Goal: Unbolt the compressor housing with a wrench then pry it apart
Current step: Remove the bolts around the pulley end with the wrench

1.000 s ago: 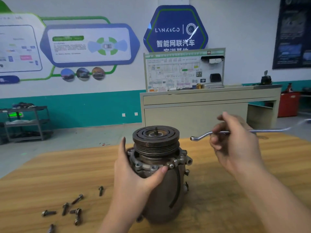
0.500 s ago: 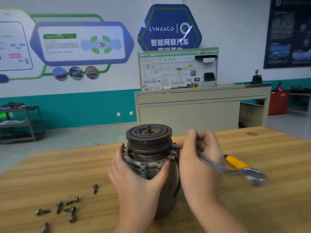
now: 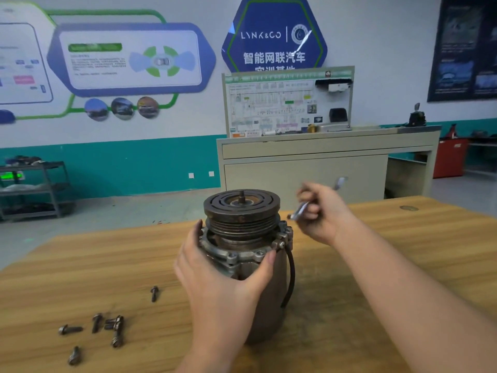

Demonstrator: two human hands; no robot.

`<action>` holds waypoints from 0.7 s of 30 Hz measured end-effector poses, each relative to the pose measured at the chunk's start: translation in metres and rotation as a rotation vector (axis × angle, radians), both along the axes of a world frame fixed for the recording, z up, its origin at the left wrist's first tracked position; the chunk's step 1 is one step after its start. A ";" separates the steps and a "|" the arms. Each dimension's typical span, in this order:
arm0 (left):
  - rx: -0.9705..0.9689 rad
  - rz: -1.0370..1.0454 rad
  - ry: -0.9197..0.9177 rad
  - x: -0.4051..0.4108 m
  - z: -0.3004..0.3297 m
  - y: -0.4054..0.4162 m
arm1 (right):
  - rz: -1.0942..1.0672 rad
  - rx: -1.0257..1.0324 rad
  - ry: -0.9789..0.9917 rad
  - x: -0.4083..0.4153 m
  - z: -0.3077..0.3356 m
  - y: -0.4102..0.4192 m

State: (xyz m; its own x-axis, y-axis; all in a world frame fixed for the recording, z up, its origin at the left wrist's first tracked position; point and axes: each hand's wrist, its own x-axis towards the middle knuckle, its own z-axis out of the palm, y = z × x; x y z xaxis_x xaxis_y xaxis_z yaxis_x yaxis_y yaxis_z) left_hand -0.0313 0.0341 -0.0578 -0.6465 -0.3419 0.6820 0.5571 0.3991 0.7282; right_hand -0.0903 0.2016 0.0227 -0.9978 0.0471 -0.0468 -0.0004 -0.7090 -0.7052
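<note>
Now: left hand [image 3: 226, 281] grips ribbed compressor [image 3: 247, 238] | right hand [image 3: 322, 214] holds steel wrench [image 3: 301, 211]

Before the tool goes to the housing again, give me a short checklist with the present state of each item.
1. Compressor upright on the table: ok.
2. Left hand steadying the housing, thumb and fingers around the flange: ok.
3. Right hand gripping the metal tool: ok, though the tool is blurred and which end faces the housing cannot be told.
4. Tool seated on a bolt or in the seam: not ok; it is in the air beside the pulley.
5. Removed bolts lying on the table away from the compressor: ok.
6. All flange bolts out: cannot tell.
</note>
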 end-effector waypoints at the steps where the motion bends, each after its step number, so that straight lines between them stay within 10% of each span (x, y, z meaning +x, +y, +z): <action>1: 0.001 -0.003 0.006 0.000 0.000 0.000 | -0.101 -0.069 0.040 0.006 0.001 0.003; 18: 0.027 0.017 -0.034 -0.002 -0.003 0.000 | -1.072 0.891 0.649 0.078 -0.036 -0.056; 21: 0.024 0.013 -0.047 -0.004 -0.004 -0.002 | -1.083 0.806 0.598 0.070 -0.038 -0.052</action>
